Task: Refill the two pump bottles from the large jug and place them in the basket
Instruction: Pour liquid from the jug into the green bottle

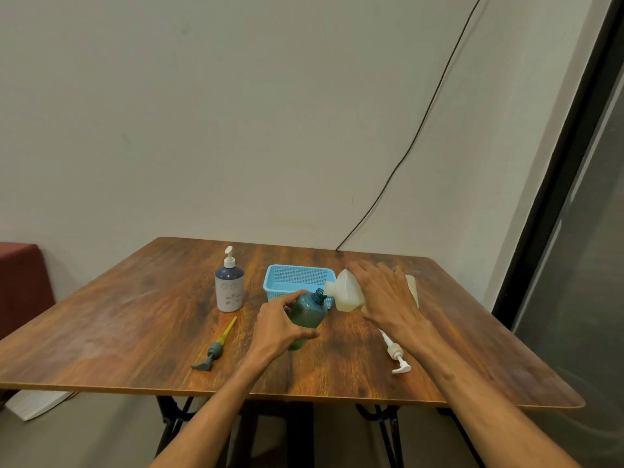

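Observation:
My left hand (278, 327) grips a teal pump bottle (309, 310) with its top off, tilted toward the right. My right hand (385, 295) holds the large whitish jug (347, 292) tipped sideways, its spout right at the teal bottle's open neck. A second pump bottle (230, 285), white with a dark blue shoulder and a white pump, stands upright to the left. The light blue basket (297, 276) sits behind the teal bottle with nothing visible in it.
A grey pump head with a yellow tube (216, 347) lies on the wooden table (135, 325) at the front left. A white pump head (395, 354) lies at the front right under my right forearm. A black cable runs down the wall behind.

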